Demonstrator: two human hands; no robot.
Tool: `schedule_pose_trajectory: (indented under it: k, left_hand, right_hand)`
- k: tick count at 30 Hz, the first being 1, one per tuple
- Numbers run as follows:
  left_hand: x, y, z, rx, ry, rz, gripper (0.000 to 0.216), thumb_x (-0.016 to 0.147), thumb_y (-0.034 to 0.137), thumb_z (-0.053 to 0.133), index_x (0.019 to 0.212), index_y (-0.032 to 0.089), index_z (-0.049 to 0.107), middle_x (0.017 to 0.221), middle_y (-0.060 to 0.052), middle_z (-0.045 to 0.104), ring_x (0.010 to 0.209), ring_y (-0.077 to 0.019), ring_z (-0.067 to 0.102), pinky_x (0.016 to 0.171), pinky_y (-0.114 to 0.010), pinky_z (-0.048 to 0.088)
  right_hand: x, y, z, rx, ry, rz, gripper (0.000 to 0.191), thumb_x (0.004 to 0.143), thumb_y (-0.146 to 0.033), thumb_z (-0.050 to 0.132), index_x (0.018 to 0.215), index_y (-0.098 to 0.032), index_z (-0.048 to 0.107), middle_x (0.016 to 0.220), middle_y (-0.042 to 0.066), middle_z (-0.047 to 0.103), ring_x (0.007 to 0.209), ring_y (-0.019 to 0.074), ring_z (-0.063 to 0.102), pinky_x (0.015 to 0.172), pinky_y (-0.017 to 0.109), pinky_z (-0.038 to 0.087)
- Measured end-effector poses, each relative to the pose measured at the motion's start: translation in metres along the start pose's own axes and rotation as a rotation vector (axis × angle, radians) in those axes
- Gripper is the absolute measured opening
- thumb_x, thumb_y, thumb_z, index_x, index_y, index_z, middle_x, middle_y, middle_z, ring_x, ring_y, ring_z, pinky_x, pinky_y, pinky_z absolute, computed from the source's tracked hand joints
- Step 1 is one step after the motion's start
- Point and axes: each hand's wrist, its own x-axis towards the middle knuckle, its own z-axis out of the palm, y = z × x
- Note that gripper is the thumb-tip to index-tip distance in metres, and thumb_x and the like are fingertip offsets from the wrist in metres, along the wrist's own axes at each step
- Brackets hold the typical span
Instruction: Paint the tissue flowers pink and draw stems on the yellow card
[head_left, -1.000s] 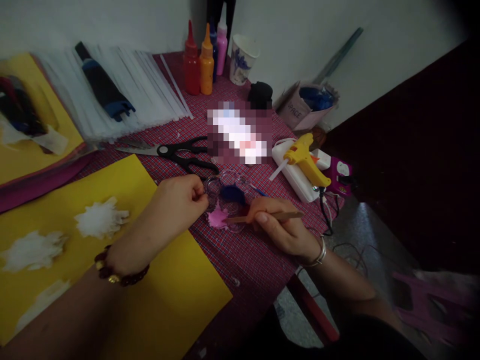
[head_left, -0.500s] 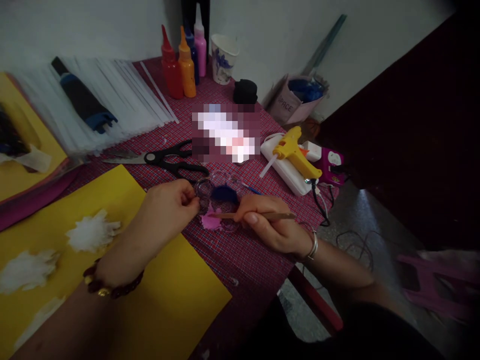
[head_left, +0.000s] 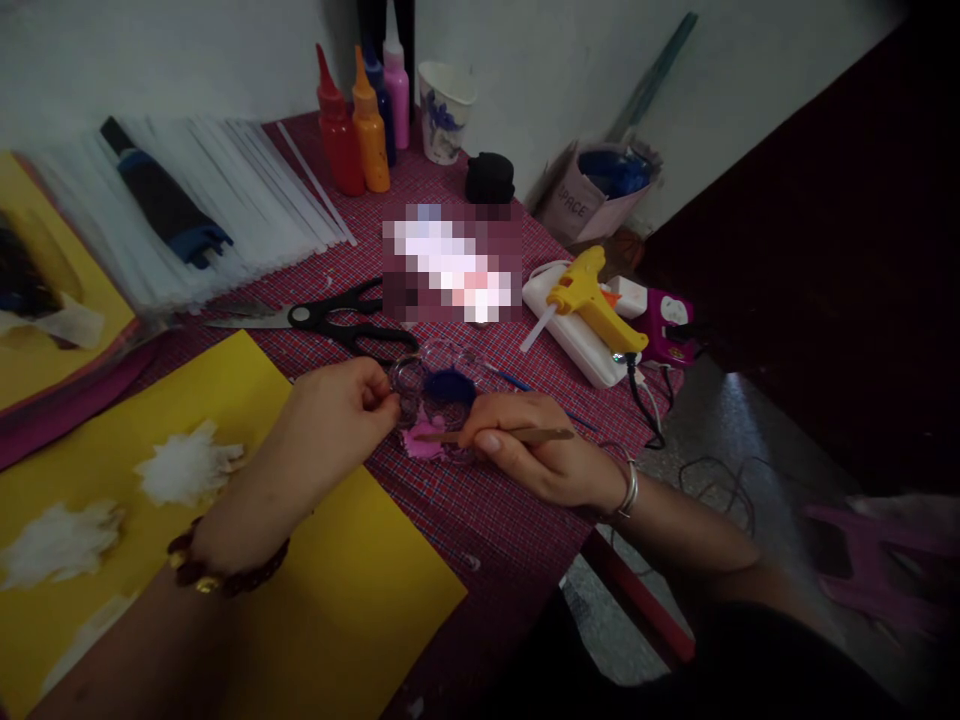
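A clear, flower-shaped paint palette (head_left: pixel 409 372) lies on the checked tablecloth, with dark blue paint (head_left: pixel 451 386) in its middle and pink paint (head_left: pixel 421 440) in a well near me. My left hand (head_left: pixel 341 410) is closed in a pinch on the palette's left rim. In my right hand (head_left: pixel 525 445) is a thin wooden stick (head_left: pixel 442 437), gripped between thumb and fingers, its tip in the pink paint. A slim blue paintbrush (head_left: pixel 514 380) lies behind my right hand, partly hidden.
Black-handled scissors (head_left: pixel 330 318) lie beyond my left hand. A yellow glue gun (head_left: pixel 600 300) rests on a white box at right. Paint bottles (head_left: pixel 341 140) and a paper cup (head_left: pixel 444 115) stand at the back. White tissue-like flowers (head_left: pixel 187 465) lie on a yellow sheet (head_left: pixel 360 590).
My right hand and the wooden stick have shifted slightly left over the pink paint. My left hand stays at the palette's rim. The view has turned a little.
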Motion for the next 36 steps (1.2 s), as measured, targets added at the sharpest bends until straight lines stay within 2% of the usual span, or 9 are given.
schedule_pose_trajectory:
  k: [5, 10, 15, 20, 25, 29, 32, 36]
  left_hand:
    - [-0.0006, 0.0012, -0.0008, 0.034, 0.004, 0.010, 0.010, 0.075, 0.028, 0.051, 0.068, 0.022, 0.055, 0.061, 0.001, 0.059, 0.056, -0.0148, 0.054, 0.057, -0.029, 0.034]
    - [-0.0017, 0.0017, -0.0026, 0.027, 0.009, 0.008, 0.010, 0.075, 0.029, 0.051, 0.069, 0.022, 0.056, 0.060, 0.001, 0.059, 0.057, -0.0156, 0.054, 0.057, -0.029, 0.034]
    - [-0.0012, 0.0020, -0.0025, 0.041, 0.009, 0.015, 0.009, 0.074, 0.027, 0.052, 0.067, 0.022, 0.055, 0.061, 0.001, 0.060, 0.058, -0.0160, 0.055, 0.057, -0.029, 0.035]
    - [-0.0014, 0.0052, -0.0036, 0.027, 0.005, -0.007, 0.010, 0.076, 0.026, 0.054, 0.068, 0.021, 0.056, 0.065, 0.001, 0.061, 0.061, -0.0160, 0.057, 0.059, -0.029, 0.036]
    - [-0.0018, 0.0046, -0.0037, 0.042, 0.014, 0.014, 0.008, 0.076, 0.024, 0.054, 0.068, 0.021, 0.055, 0.065, 0.001, 0.061, 0.061, -0.0158, 0.056, 0.059, -0.029, 0.035]
    - [-0.0028, 0.0061, -0.0049, 0.045, 0.013, 0.003, 0.008, 0.076, 0.024, 0.055, 0.068, 0.021, 0.055, 0.065, 0.000, 0.062, 0.062, -0.0160, 0.056, 0.058, -0.028, 0.035]
    - [-0.0028, 0.0069, -0.0047, 0.037, 0.007, -0.009, 0.009, 0.076, 0.024, 0.054, 0.068, 0.021, 0.054, 0.065, 0.000, 0.061, 0.061, -0.0155, 0.056, 0.058, -0.028, 0.035]
    - [-0.0014, 0.0044, -0.0023, 0.024, 0.028, 0.015, 0.009, 0.074, 0.025, 0.054, 0.066, 0.022, 0.053, 0.062, 0.002, 0.060, 0.060, -0.0148, 0.055, 0.057, -0.027, 0.035]
  right_hand:
    - [0.0005, 0.0005, 0.0017, -0.009, 0.047, 0.065, 0.020, 0.100, -0.023, 0.046, 0.090, -0.016, 0.061, 0.074, 0.000, 0.059, 0.066, 0.0097, 0.053, 0.062, 0.024, 0.044]
    - [0.0004, 0.0019, -0.0021, 0.012, -0.052, -0.026, 0.023, 0.101, -0.024, 0.044, 0.086, -0.016, 0.060, 0.073, 0.001, 0.059, 0.067, 0.0103, 0.054, 0.065, 0.025, 0.045]
    - [0.0002, 0.0022, -0.0032, -0.065, 0.010, -0.024, 0.020, 0.100, -0.022, 0.045, 0.088, -0.017, 0.060, 0.076, 0.003, 0.062, 0.071, 0.0125, 0.056, 0.067, 0.027, 0.046]
    - [0.0000, 0.0000, -0.0023, -0.032, -0.100, -0.053, 0.027, 0.101, -0.026, 0.042, 0.083, -0.018, 0.059, 0.071, 0.002, 0.060, 0.069, 0.0127, 0.056, 0.067, 0.027, 0.046]
    - [-0.0015, 0.0013, -0.0041, -0.099, 0.021, -0.017, 0.023, 0.100, -0.023, 0.044, 0.084, -0.017, 0.060, 0.071, 0.002, 0.061, 0.066, 0.0124, 0.056, 0.064, 0.027, 0.046]
    - [0.0011, 0.0016, 0.0002, -0.106, -0.040, -0.077, 0.020, 0.100, -0.023, 0.045, 0.089, -0.018, 0.061, 0.077, 0.003, 0.065, 0.074, 0.0138, 0.059, 0.069, 0.028, 0.048]
    - [0.0007, 0.0008, -0.0006, -0.058, -0.078, -0.078, 0.024, 0.101, -0.025, 0.043, 0.086, -0.018, 0.060, 0.074, 0.003, 0.064, 0.071, 0.0136, 0.058, 0.068, 0.028, 0.047]
    - [-0.0023, 0.0001, -0.0059, -0.049, -0.004, -0.010, 0.025, 0.101, -0.025, 0.043, 0.083, -0.018, 0.059, 0.070, 0.001, 0.060, 0.065, 0.0127, 0.055, 0.062, 0.028, 0.046]
